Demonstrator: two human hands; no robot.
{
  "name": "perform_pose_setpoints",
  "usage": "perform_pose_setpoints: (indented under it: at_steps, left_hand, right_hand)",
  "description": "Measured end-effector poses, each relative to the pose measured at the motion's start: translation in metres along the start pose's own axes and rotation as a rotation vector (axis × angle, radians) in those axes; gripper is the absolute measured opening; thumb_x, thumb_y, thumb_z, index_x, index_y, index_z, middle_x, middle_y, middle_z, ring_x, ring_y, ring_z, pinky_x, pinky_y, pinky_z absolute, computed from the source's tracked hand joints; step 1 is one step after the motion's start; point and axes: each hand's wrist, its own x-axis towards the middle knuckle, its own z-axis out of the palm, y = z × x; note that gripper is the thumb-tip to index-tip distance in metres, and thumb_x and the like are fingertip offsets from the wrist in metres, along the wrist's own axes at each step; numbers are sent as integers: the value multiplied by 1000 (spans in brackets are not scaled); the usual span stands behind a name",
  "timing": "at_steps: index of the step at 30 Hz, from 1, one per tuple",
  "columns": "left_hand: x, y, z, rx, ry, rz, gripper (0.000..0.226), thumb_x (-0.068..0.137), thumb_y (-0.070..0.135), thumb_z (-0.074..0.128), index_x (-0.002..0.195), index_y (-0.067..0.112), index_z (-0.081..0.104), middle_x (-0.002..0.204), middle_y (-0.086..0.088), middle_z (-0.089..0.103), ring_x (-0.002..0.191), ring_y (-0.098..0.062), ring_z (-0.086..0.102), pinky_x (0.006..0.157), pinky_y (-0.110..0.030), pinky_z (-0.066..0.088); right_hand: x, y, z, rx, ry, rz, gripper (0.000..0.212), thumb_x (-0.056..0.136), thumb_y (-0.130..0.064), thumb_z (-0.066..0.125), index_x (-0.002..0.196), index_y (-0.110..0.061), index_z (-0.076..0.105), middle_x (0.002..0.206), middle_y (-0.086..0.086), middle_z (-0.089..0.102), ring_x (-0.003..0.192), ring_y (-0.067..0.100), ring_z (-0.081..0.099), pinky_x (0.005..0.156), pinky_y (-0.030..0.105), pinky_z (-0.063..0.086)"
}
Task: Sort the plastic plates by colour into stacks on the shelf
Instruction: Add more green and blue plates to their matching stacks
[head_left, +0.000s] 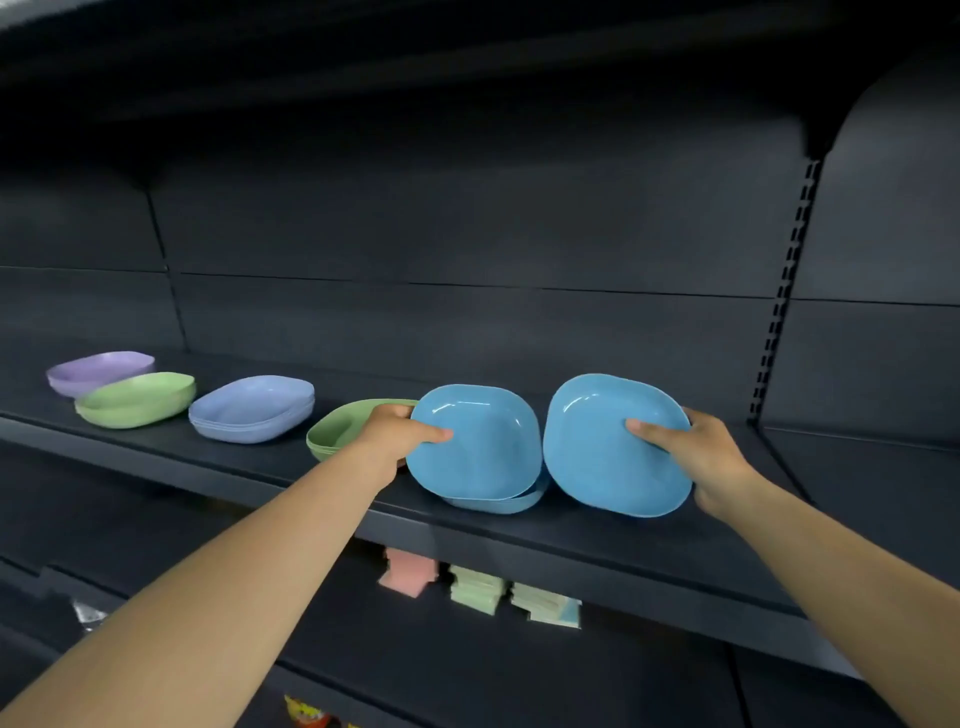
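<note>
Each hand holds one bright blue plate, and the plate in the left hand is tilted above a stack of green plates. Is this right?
Not quite. The head view shows the left hand's blue plate tilted above another blue plate; the green stack lies beside it. The right hand holds the other blue plate.

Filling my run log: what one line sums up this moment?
left hand: holds tilted blue plastic plate | right hand: holds second blue plate | shelf
</note>
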Motion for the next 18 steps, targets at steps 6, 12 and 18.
perform_pose_setpoints:
  at_steps: [6,12,18]
  left_hand:
    - [33,-10,15,284,-59,71,25,78,9,75,101,4,66,94,-6,69,85,-20,66,69,-26,50]
    - [39,-36,34,187,-68,67,19,82,7,69,100,7,66,103,-10,71,89,-23,66,77,-33,51]
    - [45,-42,65,40,19,87,36,76,-5,66,105,17,58,105,-3,64,92,-20,61,72,-27,48]
  right_hand:
    - [36,22,15,167,21,102,30,80,-18,74,107,-11,62,96,3,69,80,19,65,58,31,49]
    - [57,34,4,316,58,194,39,79,-22,74,113,-9,61,101,5,69,84,23,66,60,33,50]
    - [67,34,0,324,77,274,46,78,-20,75,118,-5,59,103,6,68,83,23,66,61,34,50]
